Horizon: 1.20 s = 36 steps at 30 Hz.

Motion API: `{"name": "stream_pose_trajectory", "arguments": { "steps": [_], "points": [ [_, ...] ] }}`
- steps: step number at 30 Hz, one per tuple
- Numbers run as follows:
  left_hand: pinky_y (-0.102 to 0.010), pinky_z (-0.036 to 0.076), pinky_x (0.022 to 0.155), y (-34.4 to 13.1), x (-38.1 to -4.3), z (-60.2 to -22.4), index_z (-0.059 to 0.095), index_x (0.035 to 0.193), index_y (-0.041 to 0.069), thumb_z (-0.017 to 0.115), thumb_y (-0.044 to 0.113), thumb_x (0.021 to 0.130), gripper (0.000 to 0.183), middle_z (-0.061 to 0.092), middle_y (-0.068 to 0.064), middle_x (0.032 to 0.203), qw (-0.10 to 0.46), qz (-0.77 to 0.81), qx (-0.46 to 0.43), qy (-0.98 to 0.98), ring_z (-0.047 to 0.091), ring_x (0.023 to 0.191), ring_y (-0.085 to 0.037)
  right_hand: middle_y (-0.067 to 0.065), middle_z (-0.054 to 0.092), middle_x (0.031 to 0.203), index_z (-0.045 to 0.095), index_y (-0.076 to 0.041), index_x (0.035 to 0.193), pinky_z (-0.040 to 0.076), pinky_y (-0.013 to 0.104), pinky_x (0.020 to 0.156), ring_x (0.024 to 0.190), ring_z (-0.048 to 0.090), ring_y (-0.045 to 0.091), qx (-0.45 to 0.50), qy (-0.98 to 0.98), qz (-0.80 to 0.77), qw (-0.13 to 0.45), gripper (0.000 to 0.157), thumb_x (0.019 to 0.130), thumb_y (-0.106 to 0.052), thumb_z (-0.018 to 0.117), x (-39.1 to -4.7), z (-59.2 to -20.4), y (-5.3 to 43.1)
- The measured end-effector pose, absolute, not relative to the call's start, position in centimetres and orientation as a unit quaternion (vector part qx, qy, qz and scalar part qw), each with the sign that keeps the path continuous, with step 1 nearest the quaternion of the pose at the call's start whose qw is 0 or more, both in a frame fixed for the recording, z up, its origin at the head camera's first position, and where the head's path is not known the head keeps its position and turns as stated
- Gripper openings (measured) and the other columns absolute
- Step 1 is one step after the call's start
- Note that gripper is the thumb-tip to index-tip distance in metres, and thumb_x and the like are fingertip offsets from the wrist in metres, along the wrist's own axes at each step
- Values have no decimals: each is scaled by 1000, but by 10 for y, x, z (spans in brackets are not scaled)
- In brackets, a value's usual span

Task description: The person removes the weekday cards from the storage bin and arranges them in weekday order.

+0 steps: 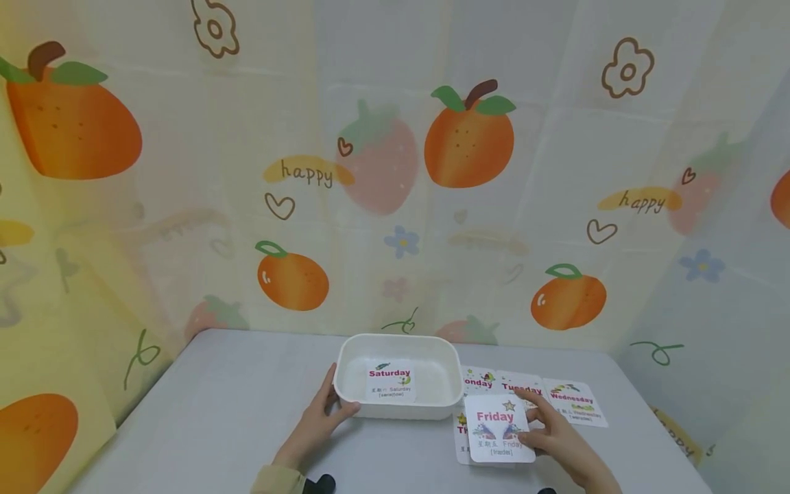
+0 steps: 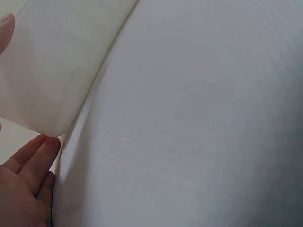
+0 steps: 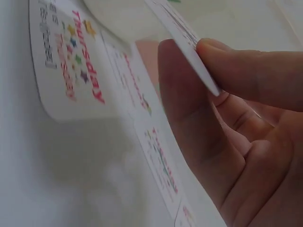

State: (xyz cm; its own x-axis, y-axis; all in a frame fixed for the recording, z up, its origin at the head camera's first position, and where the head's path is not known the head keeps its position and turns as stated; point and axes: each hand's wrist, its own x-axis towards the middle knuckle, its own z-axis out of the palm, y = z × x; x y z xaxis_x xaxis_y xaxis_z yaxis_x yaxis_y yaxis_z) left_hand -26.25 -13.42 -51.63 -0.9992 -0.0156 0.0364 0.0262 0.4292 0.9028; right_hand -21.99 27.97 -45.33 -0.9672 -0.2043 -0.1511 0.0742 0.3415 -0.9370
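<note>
A white plastic box stands on the table, with a Saturday card lying inside it. My left hand holds the box at its front left corner, thumb at the front rim and fingers along the left side; the left wrist view shows these fingers against the corner. Between thumb and fingers my right hand pinches the right edge of a Friday card. That card is raised over a Thursday card, covering most of it in the head view.
Right of the box lie a Monday card, partly hidden by the box and Friday card, a Tuesday card and a Wednesday card in a row. A fruit-patterned curtain hangs behind the white table.
</note>
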Motion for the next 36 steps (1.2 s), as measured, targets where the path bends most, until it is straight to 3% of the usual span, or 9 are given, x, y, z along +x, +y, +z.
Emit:
{"name": "stream_pose_trajectory", "arguments": {
  "steps": [18,36],
  "points": [
    [-68,18,97,-134,-262,-516,13,150,23,72,47,76,97,39,-16,141,19,-535,-5,-845,35,128,-37,16,48,103,16,3,143,50,37,72,82,54,24,23,837,-524,156,77,86,-16,65,-208,-476,328],
    [-67,19,98,-133,-263,-514,13,150,24,72,47,76,97,35,-14,144,14,-531,1,-847,33,129,-37,17,47,100,26,1,142,46,34,68,82,52,23,104,852,-500,116,73,81,-8,66,-218,-481,338]
  ]
}}
